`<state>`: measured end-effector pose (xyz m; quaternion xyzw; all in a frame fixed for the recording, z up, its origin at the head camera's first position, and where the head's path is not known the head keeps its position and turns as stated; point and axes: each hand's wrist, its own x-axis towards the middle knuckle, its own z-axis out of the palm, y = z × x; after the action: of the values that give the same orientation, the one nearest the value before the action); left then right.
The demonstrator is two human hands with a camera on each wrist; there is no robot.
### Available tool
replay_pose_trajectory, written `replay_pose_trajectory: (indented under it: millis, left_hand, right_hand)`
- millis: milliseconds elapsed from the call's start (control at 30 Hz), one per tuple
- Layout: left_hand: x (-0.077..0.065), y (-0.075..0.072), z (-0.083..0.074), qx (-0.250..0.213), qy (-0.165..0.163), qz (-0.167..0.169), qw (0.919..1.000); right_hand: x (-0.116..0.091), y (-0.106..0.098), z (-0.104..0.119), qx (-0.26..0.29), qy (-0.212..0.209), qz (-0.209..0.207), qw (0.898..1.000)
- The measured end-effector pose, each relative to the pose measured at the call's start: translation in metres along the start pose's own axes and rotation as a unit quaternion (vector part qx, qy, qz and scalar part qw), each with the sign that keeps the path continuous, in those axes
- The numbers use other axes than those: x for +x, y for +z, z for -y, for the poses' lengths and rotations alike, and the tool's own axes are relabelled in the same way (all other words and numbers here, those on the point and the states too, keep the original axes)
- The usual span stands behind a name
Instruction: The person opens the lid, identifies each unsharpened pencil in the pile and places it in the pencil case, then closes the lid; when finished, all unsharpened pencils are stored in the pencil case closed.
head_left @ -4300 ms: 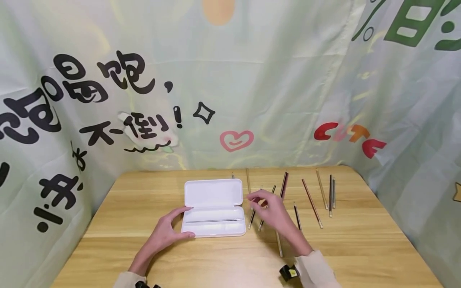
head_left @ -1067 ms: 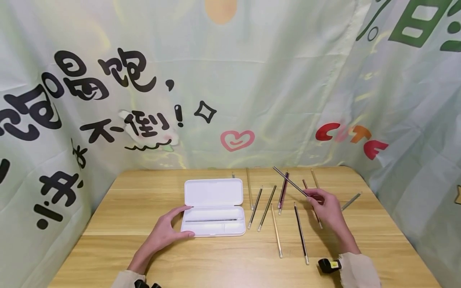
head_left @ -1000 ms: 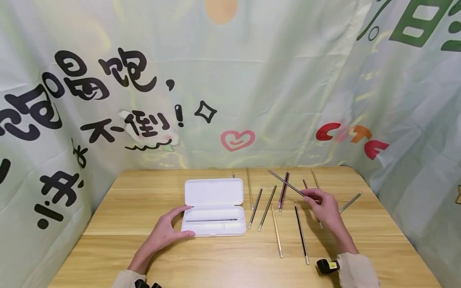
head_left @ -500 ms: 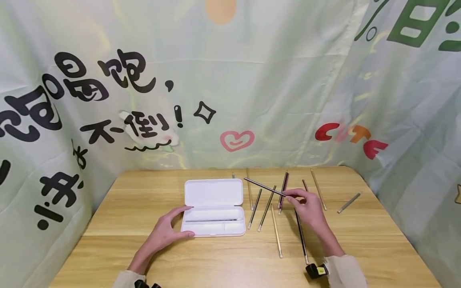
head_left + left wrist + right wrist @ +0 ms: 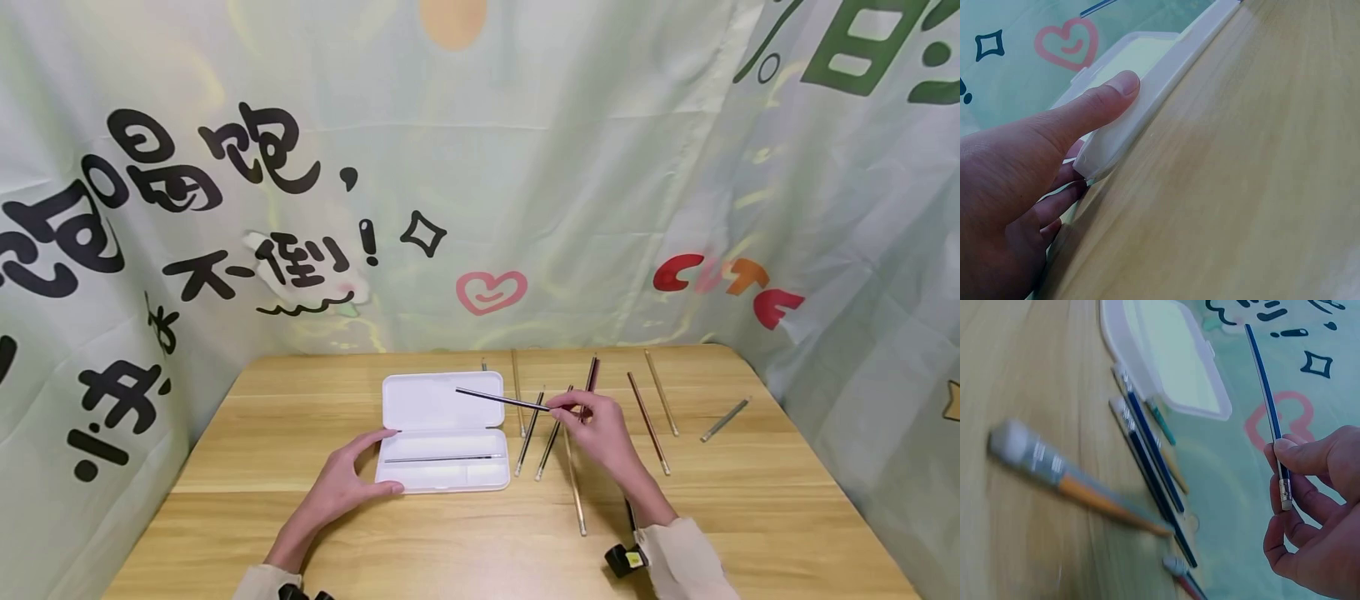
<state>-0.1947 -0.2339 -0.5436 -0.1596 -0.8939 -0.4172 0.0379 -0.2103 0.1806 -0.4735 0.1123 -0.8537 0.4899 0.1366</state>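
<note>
An open white pencil case (image 5: 420,408) lies on the table with its lid folded back. One thin pencil (image 5: 442,458) lies lengthwise inside the tray. My left hand (image 5: 348,483) grips the tray's left end; in the left wrist view the thumb presses the front rim and the fingers reach behind. My right hand (image 5: 600,429) pinches a dark striped pencil (image 5: 498,399) between thumb and fingers near its eraser end. This pencil points left, its far end overlapping the lid in the head view. The right wrist view shows its white eraser and metal band below the fingertips.
Right of the case lie two dark pencils (image 5: 528,437) and a natural wood pencil (image 5: 576,492). Farther right are a dark red pencil (image 5: 649,425), another wood one (image 5: 662,392) and a short grey one (image 5: 725,419). A printed curtain (image 5: 600,208) hangs behind the table.
My right hand first moved right and picked up the dark striped pencil, then carried it left toward the case. The grey pencil now lies slanted. My left hand stays at the case.
</note>
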Motion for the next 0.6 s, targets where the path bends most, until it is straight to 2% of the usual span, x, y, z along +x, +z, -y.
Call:
replay_pose_trajectory:
  millis: [500, 600]
  left_hand:
    - [-0.001, 0.000, 0.000, 0.007, 0.002, -0.008, 0.9999]
    - [0.000, 0.000, 0.000, 0.008, 0.004, -0.009, 0.9999]
  right_hand:
    - [0.006, 0.044, 0.024, 0.015, -0.038, 0.026, 0.999]
    - [0.006, 0.053, 0.027, 0.017, -0.047, 0.044, 0.998]
